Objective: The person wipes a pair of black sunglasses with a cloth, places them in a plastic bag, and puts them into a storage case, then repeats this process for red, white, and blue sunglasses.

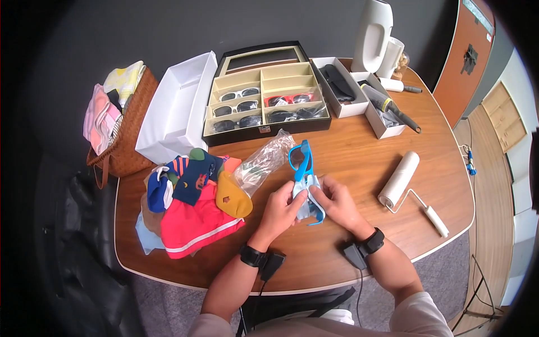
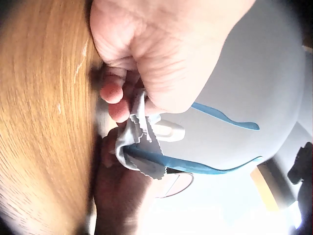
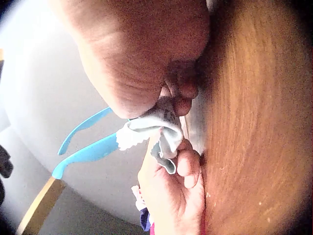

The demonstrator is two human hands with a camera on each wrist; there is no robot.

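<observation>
Over the table's front middle, both hands hold a pair of blue sunglasses (image 1: 304,163) wrapped partly in a pale grey lens cloth (image 1: 306,197). The left hand (image 1: 279,209) pinches cloth and frame from the left, its thumb on top. From the other side the right hand (image 1: 341,206) pinches the same cloth, thumb pressed against it. One dark lens shows at the far end in the head view. Both blue temple arms (image 2: 195,166) stick out past the zigzag-edged cloth in the left wrist view. The cloth and fingers hide the rest of the frame.
Left of the hands lies a pile of socks and clothes (image 1: 199,216), beside a clear plastic bag (image 1: 264,163). Behind stand a sunglasses case (image 1: 266,130) and a white box (image 1: 168,123). A lint roller (image 1: 400,177) lies at right; a basket (image 1: 132,129) stands far left.
</observation>
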